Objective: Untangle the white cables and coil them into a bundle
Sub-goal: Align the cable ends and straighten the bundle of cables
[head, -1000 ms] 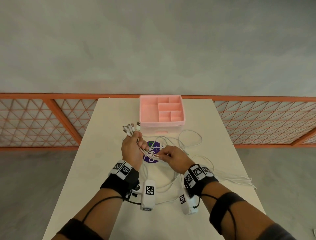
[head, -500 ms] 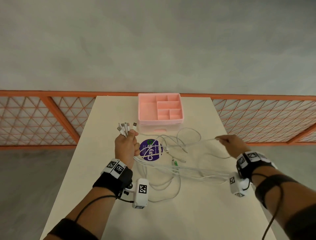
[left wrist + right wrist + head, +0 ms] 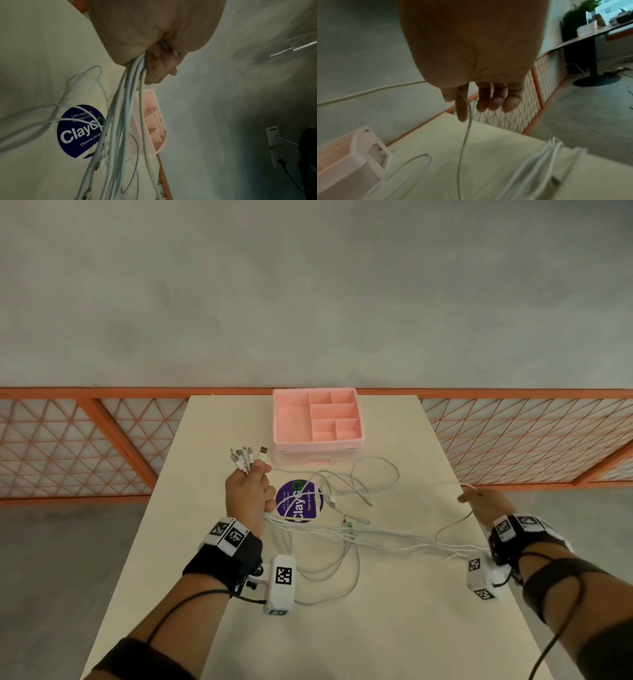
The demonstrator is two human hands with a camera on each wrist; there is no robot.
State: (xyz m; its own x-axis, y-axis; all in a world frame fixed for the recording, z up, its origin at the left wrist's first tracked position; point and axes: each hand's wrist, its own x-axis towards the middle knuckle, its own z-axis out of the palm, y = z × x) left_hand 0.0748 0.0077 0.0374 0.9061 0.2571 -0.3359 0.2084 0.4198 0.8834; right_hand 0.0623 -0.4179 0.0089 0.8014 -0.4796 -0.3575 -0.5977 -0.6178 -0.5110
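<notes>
My left hand (image 3: pixel 248 494) grips a bunch of white cables (image 3: pixel 342 534) in a fist, and their connector ends (image 3: pixel 246 458) stick up above it. The strands trail right across the table in loose loops. In the left wrist view the cables (image 3: pixel 126 108) hang out below the curled fingers (image 3: pixel 159 67). My right hand (image 3: pixel 486 505) is out by the table's right edge, raised. It pinches a single white cable (image 3: pixel 467 129) between thumb and index finger (image 3: pixel 461 108); the other fingers stay loosely straight.
A pink compartment organiser (image 3: pixel 315 445) stands at the far middle of the cream table (image 3: pixel 342 628). A round purple sticker (image 3: pixel 299 501) lies under the cables. An orange lattice railing (image 3: pixel 513 446) runs behind and beside the table. More cable strands (image 3: pixel 539 169) lie near the right edge.
My right hand has swung away from the left hand to the table's right edge, drawing one cable out with it. The left hand keeps its grip in nearly the same place.
</notes>
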